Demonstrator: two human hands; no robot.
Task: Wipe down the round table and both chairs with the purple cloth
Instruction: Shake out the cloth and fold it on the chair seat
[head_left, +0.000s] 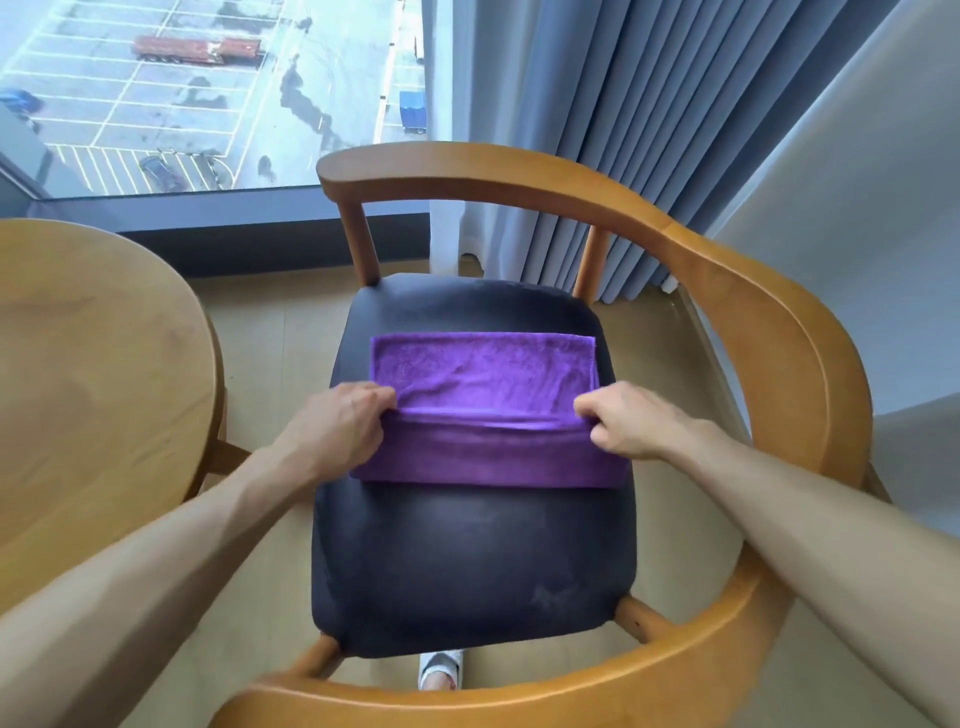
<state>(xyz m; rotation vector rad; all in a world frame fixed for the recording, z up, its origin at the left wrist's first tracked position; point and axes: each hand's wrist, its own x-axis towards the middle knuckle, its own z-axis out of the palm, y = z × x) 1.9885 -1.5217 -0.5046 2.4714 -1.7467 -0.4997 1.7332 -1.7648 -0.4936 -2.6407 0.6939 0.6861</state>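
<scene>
The purple cloth (483, 371) lies spread across the black padded seat (467, 561) of a wooden armchair (779, 332) right below me. My left hand (343, 426) pinches the cloth's left side at a raised fold. On the other side my right hand (628, 421) pinches the same fold at its right end. The fold runs straight between both hands, and a darker layer of cloth hangs in front of it. The round wooden table (88, 374) stands to the left of the chair. A second chair is not in view.
A floor-length window (208, 93) overlooks a car park behind the chair. Grey-blue curtains (623, 104) hang at the back right. The chair's curved backrest wraps round the right and near sides. A white slipper (440, 667) shows under the seat's front edge.
</scene>
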